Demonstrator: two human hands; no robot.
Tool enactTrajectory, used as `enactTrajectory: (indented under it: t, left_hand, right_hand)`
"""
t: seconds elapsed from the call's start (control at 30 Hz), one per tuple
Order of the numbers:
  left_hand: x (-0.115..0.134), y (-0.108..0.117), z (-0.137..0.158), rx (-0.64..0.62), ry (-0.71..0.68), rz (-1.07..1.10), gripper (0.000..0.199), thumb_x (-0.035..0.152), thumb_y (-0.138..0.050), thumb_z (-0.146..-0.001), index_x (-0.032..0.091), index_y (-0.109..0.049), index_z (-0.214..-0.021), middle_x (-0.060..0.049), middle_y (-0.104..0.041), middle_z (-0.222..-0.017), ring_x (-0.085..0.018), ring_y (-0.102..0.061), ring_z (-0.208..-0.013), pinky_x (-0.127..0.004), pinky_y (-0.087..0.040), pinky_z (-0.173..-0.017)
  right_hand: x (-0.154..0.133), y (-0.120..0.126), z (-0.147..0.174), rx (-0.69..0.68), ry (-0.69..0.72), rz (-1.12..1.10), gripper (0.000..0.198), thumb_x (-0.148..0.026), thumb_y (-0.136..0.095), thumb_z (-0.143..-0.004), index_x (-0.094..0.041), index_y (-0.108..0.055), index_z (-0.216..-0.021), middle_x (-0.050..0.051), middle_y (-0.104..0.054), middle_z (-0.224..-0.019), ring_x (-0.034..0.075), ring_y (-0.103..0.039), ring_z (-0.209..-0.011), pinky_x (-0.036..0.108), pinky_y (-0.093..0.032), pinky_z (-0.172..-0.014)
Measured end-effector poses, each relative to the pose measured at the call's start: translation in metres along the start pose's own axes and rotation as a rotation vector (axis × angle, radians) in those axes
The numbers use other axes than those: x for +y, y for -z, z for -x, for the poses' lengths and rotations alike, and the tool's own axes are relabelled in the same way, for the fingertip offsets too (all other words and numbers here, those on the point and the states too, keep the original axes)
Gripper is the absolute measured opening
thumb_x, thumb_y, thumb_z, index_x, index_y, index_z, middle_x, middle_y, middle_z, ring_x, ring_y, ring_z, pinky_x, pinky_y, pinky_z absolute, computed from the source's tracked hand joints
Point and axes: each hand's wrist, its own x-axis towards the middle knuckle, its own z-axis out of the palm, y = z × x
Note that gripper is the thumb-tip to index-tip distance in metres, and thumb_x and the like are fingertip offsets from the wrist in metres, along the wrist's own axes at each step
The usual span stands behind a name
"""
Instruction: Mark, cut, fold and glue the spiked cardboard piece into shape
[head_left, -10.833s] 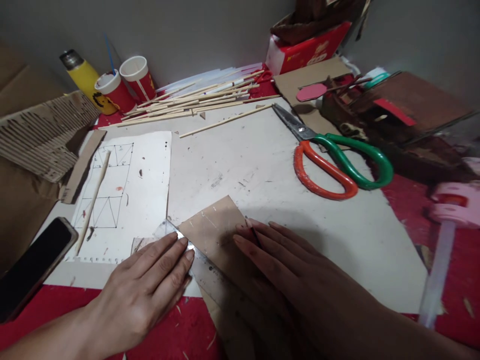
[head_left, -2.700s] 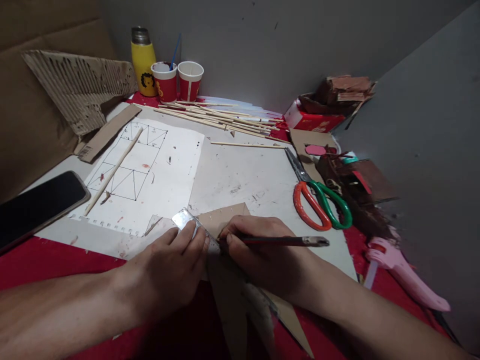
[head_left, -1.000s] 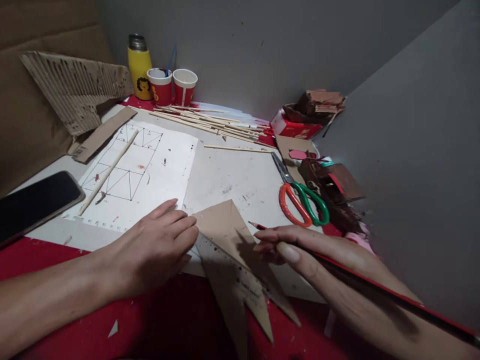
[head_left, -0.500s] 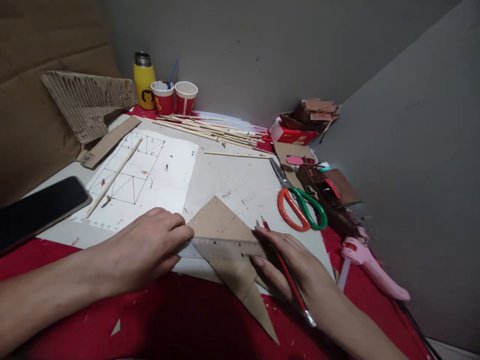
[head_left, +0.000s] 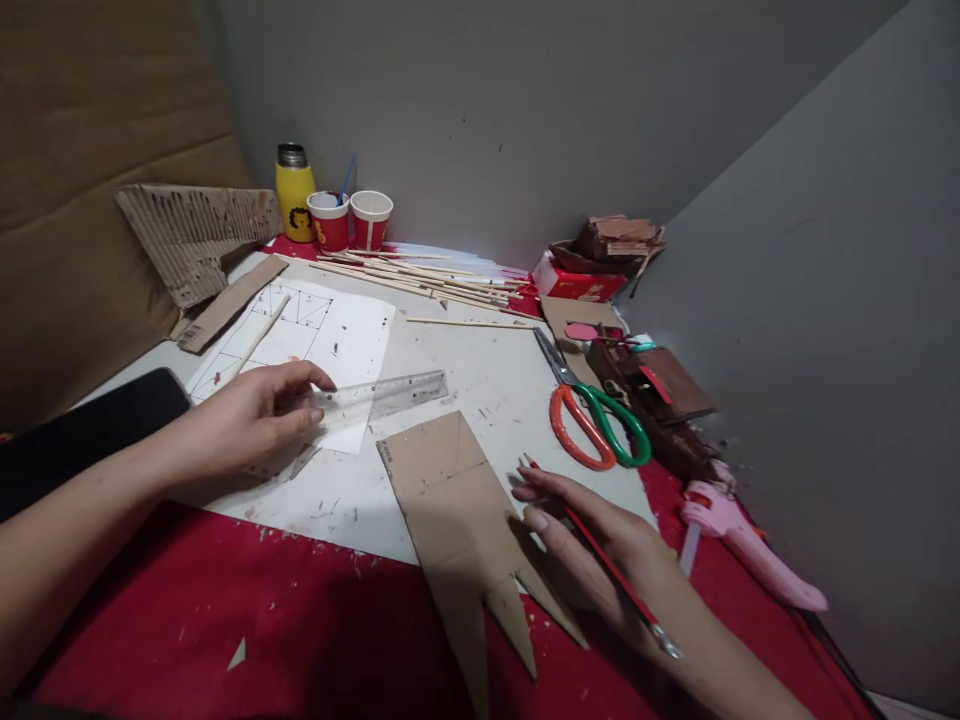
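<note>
My left hand (head_left: 262, 415) is closed on a clear plastic ruler (head_left: 397, 391), which lies partly over the drawn paper sheet (head_left: 360, 345). My right hand (head_left: 600, 530) keeps a red pencil (head_left: 615, 570) between its fingers, point toward the far side. Just left of that hand is a brown cardboard piece (head_left: 450, 490) with long pointed strips at its near end. Faint pencil lines run across its upper part. Orange-and-green handled scissors (head_left: 592, 420) lie beyond my right hand, blades pointing away.
Thin wooden sticks (head_left: 427, 278) lie at the back, near two paper cups (head_left: 371, 222) and a yellow bottle (head_left: 295, 200). A black phone (head_left: 97, 435) is at left. A pink glue gun (head_left: 750, 545) and brown pouch (head_left: 667, 385) are at right.
The ruler has come off the cardboard and moved left with my left hand. The cardboard has turned, its pointed strips now toward me. My right hand has let it go, still gripping the pencil.
</note>
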Motion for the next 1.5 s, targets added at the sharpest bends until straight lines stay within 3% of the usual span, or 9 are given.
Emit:
enactTrajectory:
  t: [0.27,0.53,0.67,0.77,0.87,1.03,1.27,1.4,1.5]
  left_hand:
    - [-0.010,-0.006,-0.008,0.194,0.070,-0.094,0.036,0.042,-0.054,-0.087,0.019,-0.061,-0.115,-0.001,-0.060,-0.077,-0.016,-0.049,-0.062,-0.029,-0.039,-0.059]
    - [-0.012,-0.015,-0.007,0.119,0.052,-0.115,0.037,0.041,-0.054,-0.086,0.020,-0.066,-0.114,-0.005,-0.069,-0.086,-0.020,-0.059,-0.074,-0.033,-0.045,-0.071]
    - [-0.005,-0.013,-0.004,0.122,0.097,0.036,0.035,0.042,-0.054,-0.086,0.019,-0.068,-0.109,-0.003,-0.065,-0.077,-0.017,-0.055,-0.066,-0.028,-0.044,-0.061]
    - [0.001,-0.010,0.000,0.012,0.153,0.195,0.035,0.044,-0.054,-0.088,0.019,-0.067,-0.108,-0.001,-0.061,-0.069,-0.014,-0.049,-0.057,-0.024,-0.039,-0.052]
    - [0.008,-0.010,0.004,-0.264,0.104,0.256,0.031,0.042,-0.054,-0.090,0.019,-0.069,-0.105,0.001,-0.059,-0.067,-0.012,-0.046,-0.055,-0.023,-0.037,-0.050]
    - [0.024,-0.022,0.002,-0.468,0.015,0.297,0.026,0.037,-0.055,-0.092,0.017,-0.070,-0.102,0.000,-0.061,-0.073,-0.010,-0.046,-0.060,-0.021,-0.039,-0.055]
    - [0.028,-0.041,-0.023,-0.241,-0.046,0.107,0.032,0.034,-0.058,-0.090,0.017,-0.063,-0.116,-0.007,-0.070,-0.096,-0.018,-0.063,-0.079,-0.032,-0.052,-0.072]
    - [0.016,-0.048,-0.017,0.083,-0.313,-0.344,0.039,0.034,-0.054,-0.094,0.014,-0.060,-0.126,-0.018,-0.064,-0.128,-0.028,-0.066,-0.103,-0.044,-0.055,-0.085]
    - [0.013,-0.060,-0.001,0.237,-0.567,-0.600,0.030,0.024,-0.056,-0.093,0.014,-0.065,-0.119,-0.019,-0.067,-0.126,-0.030,-0.069,-0.101,-0.044,-0.058,-0.082]
  right_hand:
    - [-0.010,0.006,-0.001,-0.033,-0.078,-0.056,0.041,-0.045,-0.053,-0.096,-0.017,-0.065,-0.123,0.013,-0.078,-0.110,0.027,-0.074,-0.103,0.036,-0.061,-0.088]
    - [-0.016,0.005,-0.004,-0.026,-0.088,-0.081,0.040,-0.043,-0.055,-0.093,-0.016,-0.068,-0.119,0.012,-0.079,-0.104,0.027,-0.076,-0.098,0.034,-0.062,-0.083]
    - [-0.012,0.004,-0.004,0.012,-0.087,-0.091,0.037,-0.042,-0.058,-0.091,-0.017,-0.070,-0.117,0.011,-0.080,-0.102,0.028,-0.076,-0.096,0.035,-0.063,-0.082]
    - [-0.008,0.004,-0.002,0.152,-0.110,-0.076,0.034,-0.042,-0.060,-0.091,-0.019,-0.070,-0.114,0.011,-0.080,-0.104,0.028,-0.077,-0.094,0.036,-0.063,-0.082]
    - [-0.007,0.004,0.000,0.260,-0.111,-0.041,0.030,-0.041,-0.062,-0.092,-0.022,-0.069,-0.114,0.010,-0.079,-0.109,0.027,-0.077,-0.094,0.037,-0.062,-0.085]
    - [-0.013,0.002,0.002,0.224,0.042,-0.020,0.023,-0.031,-0.057,-0.096,-0.024,-0.066,-0.115,0.009,-0.077,-0.105,0.025,-0.076,-0.094,0.034,-0.062,-0.081]
    - [-0.003,-0.009,0.004,0.020,0.301,-0.001,0.032,-0.016,-0.055,-0.096,-0.024,-0.055,-0.127,0.009,-0.071,-0.110,0.022,-0.071,-0.098,0.033,-0.058,-0.081]
    - [0.002,-0.010,0.005,0.011,0.303,-0.063,0.037,-0.012,-0.054,-0.097,-0.024,-0.052,-0.132,0.010,-0.070,-0.112,0.022,-0.069,-0.102,0.035,-0.057,-0.083]
    - [0.001,-0.010,0.005,-0.001,0.275,-0.064,0.038,-0.012,-0.052,-0.097,-0.026,-0.051,-0.132,0.009,-0.070,-0.114,0.022,-0.069,-0.103,0.035,-0.058,-0.083]
